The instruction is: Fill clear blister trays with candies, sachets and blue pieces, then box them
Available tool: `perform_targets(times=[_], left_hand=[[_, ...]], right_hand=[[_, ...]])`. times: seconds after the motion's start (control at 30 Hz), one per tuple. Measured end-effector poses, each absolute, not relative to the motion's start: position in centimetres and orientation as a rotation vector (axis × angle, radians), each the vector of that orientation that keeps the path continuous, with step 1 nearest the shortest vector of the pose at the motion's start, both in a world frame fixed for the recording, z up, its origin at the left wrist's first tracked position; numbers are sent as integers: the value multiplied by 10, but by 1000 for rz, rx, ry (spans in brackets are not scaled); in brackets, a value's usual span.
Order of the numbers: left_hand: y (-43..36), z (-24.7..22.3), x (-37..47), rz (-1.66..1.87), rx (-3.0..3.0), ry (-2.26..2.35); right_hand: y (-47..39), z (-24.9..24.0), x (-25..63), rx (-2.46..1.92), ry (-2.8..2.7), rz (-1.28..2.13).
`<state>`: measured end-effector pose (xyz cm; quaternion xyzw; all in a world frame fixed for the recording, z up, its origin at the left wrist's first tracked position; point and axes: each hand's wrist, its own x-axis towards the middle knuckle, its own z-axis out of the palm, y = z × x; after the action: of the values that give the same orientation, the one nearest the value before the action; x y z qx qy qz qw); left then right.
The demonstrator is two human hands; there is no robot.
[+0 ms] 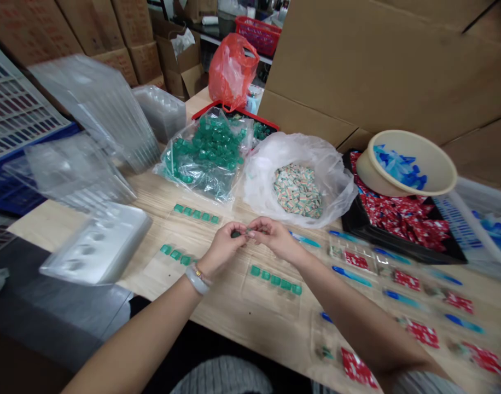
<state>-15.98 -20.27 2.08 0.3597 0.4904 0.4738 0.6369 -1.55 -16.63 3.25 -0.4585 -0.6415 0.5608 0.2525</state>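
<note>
Pinching: the left hand [226,242] holds a small green piece [236,233] between its fingers, above the middle of the desk [223,298].
Right hand [275,234]: thumb and forefinger drawn narrow, tips meeting the left fingers; whether it grips anything of its own I cannot tell.
Held piece: dark green, mostly covered by the fingers, its outline too small to read.
Far row [197,214]: five green squares in a slanting line, just beyond the left hand.
Left row [175,254]: three squares, bright and glossy, beside the left wrist.
Near row [275,279]: five squares, evenly spaced, between the forearms, on a clear sheet.
Green bag [211,145]: clear plastic, heaped with more green pieces, some glinting, beyond the far row.
White bag [261,172]: open, beside the green bag, with small pale chips [298,191] marked orange and green.
Right side: blue sticks [351,276] and red packets [406,279] laid out in clear trays.
Black tray [414,249]: more red packets, with a cream tub [443,178] of blue pieces resting over them.
Left side: stacked clear plastic [97,246], its upper parts blurred.
</note>
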Motion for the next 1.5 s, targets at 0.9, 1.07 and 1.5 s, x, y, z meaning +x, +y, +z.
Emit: perform_targets(times=[0.9,1.07,1.5], left_hand=[[-154,52,-242,1134,1223,1512],[-157,60,-237,1092,1172,1420],[-155,96,-223,1064,696,704]], right_hand=[[-102,77,-112,-1096,-1670,1793],[-101,85,-103,-1138,-1569,1913],[-60,94,-83,-1129,-1914,1005]])
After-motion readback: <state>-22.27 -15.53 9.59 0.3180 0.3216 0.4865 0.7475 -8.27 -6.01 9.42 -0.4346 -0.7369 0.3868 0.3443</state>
